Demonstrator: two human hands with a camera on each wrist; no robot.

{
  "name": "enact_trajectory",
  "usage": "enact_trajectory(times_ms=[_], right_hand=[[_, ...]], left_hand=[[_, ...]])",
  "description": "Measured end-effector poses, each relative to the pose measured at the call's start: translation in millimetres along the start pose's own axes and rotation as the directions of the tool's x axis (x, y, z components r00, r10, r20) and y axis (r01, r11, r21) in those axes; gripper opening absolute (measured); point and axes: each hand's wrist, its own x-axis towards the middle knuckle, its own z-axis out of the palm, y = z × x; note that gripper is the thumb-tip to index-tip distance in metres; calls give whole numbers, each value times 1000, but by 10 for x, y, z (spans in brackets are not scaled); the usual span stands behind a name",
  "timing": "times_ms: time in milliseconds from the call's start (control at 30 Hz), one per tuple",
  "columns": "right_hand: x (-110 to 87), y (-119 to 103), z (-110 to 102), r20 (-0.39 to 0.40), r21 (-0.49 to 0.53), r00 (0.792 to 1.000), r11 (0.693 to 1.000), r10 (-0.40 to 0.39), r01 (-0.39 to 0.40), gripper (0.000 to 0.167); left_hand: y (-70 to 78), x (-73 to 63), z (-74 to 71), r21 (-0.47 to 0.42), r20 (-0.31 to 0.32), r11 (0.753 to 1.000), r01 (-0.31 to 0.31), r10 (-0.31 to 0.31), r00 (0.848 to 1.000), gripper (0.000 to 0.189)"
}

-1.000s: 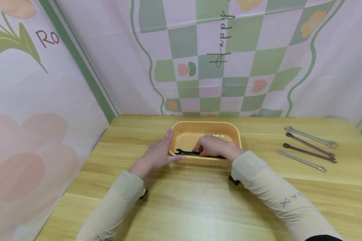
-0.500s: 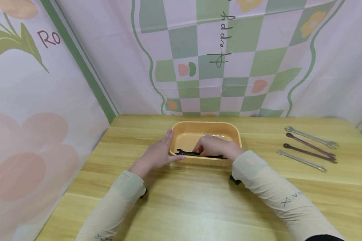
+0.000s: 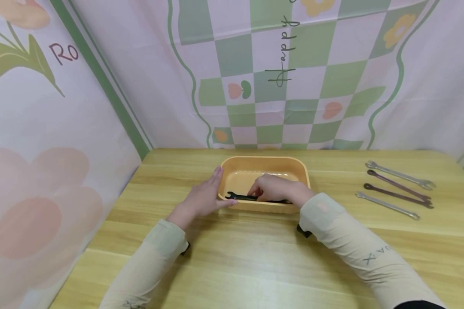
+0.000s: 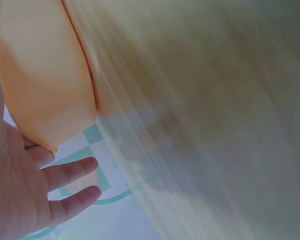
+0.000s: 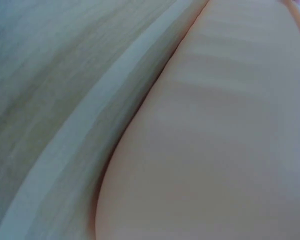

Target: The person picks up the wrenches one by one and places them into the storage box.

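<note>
An orange plastic bin stands at the far middle of the table. My left hand rests against its near left corner, the thumb along the front rim and the straight fingers along the left side. In the left wrist view those fingers are spread beside the bin wall. My right hand reaches down inside the bin. Its fingers pinch the middle of a black open-end wrench, which lies along the front wall. The right wrist view holds just the bin's outer wall; the right fingertips are partly hidden.
Several wrenches lie in a row at the right of the wooden table: a silver wrench farthest back, two dark wrenches between, and a smaller silver wrench in front. A patterned curtain hangs behind the table.
The view has shifted very slightly. Both hands, the black wrench and the bin keep practically the same places.
</note>
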Motion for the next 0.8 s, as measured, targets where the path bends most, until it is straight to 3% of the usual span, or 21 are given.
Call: enact_trajectory(times_ms=[267, 600, 800], right_hand=[[-37, -20, -29, -19, -18, 1000, 1000, -14, 14, 26], [-128, -69, -111, -49, -51, 998, 998, 35, -38, 26], [-162, -72, -169, -58, -71, 998, 997, 14, -18, 26]], left_hand=[[9, 9, 1, 7, -2, 1000, -1, 1, 1000, 114], [17, -9, -14, 15, 7, 1000, 2, -2, 1000, 115], [16, -9, -12, 28, 1, 1000, -10, 9, 1000, 115]])
